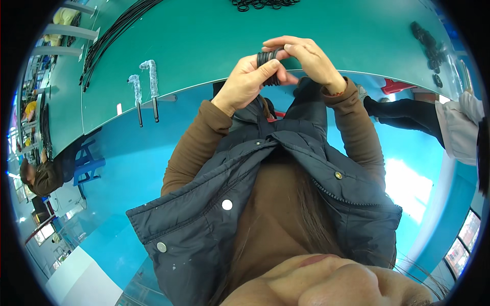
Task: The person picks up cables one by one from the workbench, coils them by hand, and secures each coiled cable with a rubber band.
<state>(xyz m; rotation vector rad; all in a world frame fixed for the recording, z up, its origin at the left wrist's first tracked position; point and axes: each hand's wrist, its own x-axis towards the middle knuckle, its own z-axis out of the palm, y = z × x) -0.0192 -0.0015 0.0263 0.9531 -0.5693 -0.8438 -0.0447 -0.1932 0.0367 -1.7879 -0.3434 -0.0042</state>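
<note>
A tight coil of thin black cable (267, 60) is held up between my two hands at the near edge of the green table. My left hand (242, 82) grips it from the left, its thumb lying across the loops. On the other side my right hand (312, 60) is bent over the coil. Its thumb and index finger pinch the top of the loops, where a bit of cable shows. Part of the coil is covered by the fingers.
Long black cables (120, 35) lie at the left of the green table (204, 35). Two black-handled tools with wrapped heads (149, 74) overhang its edge. Black coils (263, 5) lie at the far side, more (427, 45) at right. Co-workers are at both sides; a blue stool (88, 166) stands left.
</note>
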